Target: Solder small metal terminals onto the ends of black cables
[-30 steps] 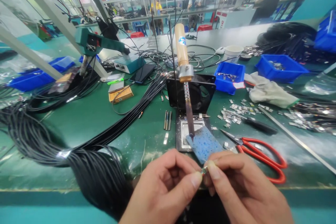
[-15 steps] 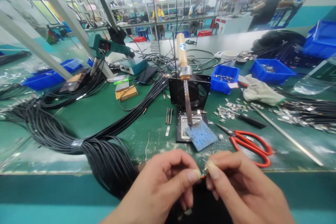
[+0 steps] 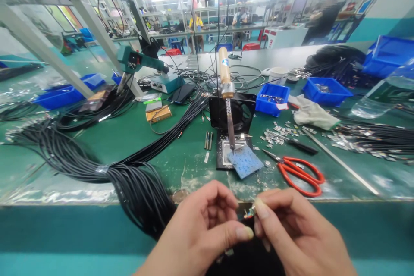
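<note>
Low in the middle, in front of the bench edge, my right hand [image 3: 291,228] pinches a small metal connector [image 3: 249,211] between thumb and forefinger. Tiny coloured wire ends show at its tip. Just to its left is my left hand [image 3: 207,224], thumb and forefinger apart and the other fingers curled, with nothing visible between them. Beyond my hands a blue sponge [image 3: 246,161] lies against a black stand, and the tip of a wooden-handled soldering iron [image 3: 224,73] points down at it. Red-handled scissors [image 3: 300,177] rest to the right.
A thick bundle of black cables [image 3: 139,198] hangs over the bench edge at left. Loose metal pieces [image 3: 278,133] lie near a blue bin [image 3: 272,98] and a white glove [image 3: 313,112]. A black fan [image 3: 231,112] stands behind the sponge. People work in the background.
My left thumb and forefinger have parted from the connector, opening a gap. My right hand keeps its pinch. The view has shifted slightly.
</note>
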The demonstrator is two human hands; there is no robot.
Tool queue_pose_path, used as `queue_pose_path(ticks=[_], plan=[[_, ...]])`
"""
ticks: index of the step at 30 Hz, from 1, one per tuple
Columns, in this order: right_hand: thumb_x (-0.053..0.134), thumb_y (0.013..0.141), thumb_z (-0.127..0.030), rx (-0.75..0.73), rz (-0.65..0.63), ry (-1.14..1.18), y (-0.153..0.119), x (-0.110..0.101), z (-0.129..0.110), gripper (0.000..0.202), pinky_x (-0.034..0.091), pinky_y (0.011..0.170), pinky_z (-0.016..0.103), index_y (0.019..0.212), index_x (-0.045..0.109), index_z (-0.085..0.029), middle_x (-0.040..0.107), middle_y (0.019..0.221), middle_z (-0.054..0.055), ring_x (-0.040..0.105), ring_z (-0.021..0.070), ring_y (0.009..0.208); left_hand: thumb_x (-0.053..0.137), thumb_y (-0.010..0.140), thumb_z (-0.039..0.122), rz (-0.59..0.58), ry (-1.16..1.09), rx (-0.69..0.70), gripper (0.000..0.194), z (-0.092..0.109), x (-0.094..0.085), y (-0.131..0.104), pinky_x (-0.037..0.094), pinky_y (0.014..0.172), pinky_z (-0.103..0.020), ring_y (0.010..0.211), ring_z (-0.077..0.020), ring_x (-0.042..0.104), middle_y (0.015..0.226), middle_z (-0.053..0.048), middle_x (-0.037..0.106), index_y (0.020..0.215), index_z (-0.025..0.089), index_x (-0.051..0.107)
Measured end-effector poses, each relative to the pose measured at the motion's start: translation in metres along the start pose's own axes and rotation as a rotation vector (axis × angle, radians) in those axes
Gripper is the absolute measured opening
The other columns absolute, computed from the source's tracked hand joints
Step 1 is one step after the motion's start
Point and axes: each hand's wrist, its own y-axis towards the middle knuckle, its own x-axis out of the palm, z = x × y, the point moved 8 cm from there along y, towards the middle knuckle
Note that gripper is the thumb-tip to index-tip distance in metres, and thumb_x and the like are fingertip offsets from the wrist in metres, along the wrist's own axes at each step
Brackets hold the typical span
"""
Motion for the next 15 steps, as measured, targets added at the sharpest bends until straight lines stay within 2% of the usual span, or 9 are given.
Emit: queue_pose_path(ticks=[3,6,10,12,15], plan=[[0.065,0.096,-0.045,-0.021,-0.079,-0.064,0.003,-0.004,0.0,0.024,0.054,0.055,0.019,0.085,0.065,-0.024,0.065,0.065,-0.003,0.063,0.0118,0.057,0.082,0.081,0.023,0.078,0.156,0.032,0.011,0.002,-0.006,-0.005,0.042,0.065,-0.023,0.07,-0.0133,0.054,0.073,0.004,0.064,0.081,0.018,0.072],[0.064,0.096,-0.047,-0.038,-0.134,-0.106,0.01,-0.013,-0.003,0.025,0.05,0.051,0.017,0.086,0.062,-0.025,0.058,0.066,-0.004,0.057,0.0108,0.057,0.08,0.083,0.024,0.096,0.285,0.119,0.006,0.009,-0.006,-0.009,0.043,0.069,-0.025,0.073,-0.0154,0.057,0.075,0.002,0.069,0.078,0.021,0.078],[0.065,0.097,-0.044,-0.003,-0.398,-0.103,0.015,-0.004,-0.006,0.02,0.052,0.058,0.016,0.091,0.067,-0.026,0.066,0.074,-0.004,0.062,0.0101,0.063,0.077,0.086,0.02,0.085,0.345,0.213,0.013,0.016,-0.004,-0.014,0.045,0.072,-0.025,0.075,-0.0166,0.061,0.075,0.001,0.071,0.073,0.023,0.079],[0.066,0.098,-0.038,-0.081,-0.486,-0.158,0.014,0.0,-0.012,0.012,0.055,0.062,0.017,0.095,0.073,-0.029,0.073,0.081,-0.004,0.068,0.0109,0.069,0.077,0.086,0.019,0.076,0.353,0.24,0.014,0.017,-0.004,-0.018,0.046,0.073,-0.026,0.075,-0.0172,0.062,0.075,0.001,0.073,0.073,0.023,0.08],[0.067,0.096,-0.025,-0.359,-0.444,-0.265,0.012,-0.003,-0.029,0.015,0.056,0.064,0.019,0.102,0.076,-0.035,0.077,0.082,-0.005,0.072,0.0126,0.072,0.075,0.087,0.02,0.066,0.345,0.255,0.014,0.017,-0.003,-0.021,0.048,0.076,-0.028,0.074,-0.018,0.063,0.077,-0.001,0.074,0.075,0.023,0.081]])
